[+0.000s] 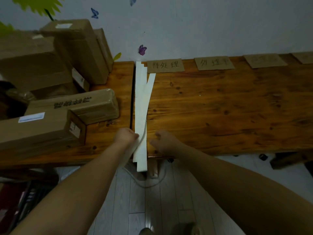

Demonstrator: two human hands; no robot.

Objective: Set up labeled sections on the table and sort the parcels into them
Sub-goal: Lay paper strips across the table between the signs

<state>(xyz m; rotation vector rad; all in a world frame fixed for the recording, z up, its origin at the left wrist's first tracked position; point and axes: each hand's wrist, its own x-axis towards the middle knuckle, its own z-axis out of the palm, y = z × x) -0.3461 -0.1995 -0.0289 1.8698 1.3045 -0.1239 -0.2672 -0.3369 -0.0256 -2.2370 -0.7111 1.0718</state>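
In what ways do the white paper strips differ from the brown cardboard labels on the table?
The white strips are long and narrow, running from the wall side past the front edge; the cardboard labels are short rectangles lined along the wall. The strips look blank; the labels carry handwritten characters. The left hand grips the strips; no hand touches the labels. Both lie on the wooden table.

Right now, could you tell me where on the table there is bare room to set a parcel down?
The widest bare patch is the tabletop right of the white strips, in front of the cardboard labels along the wall. A narrow bare band lies between the strips and the parcels. Left of that, stacked parcels crowd it.
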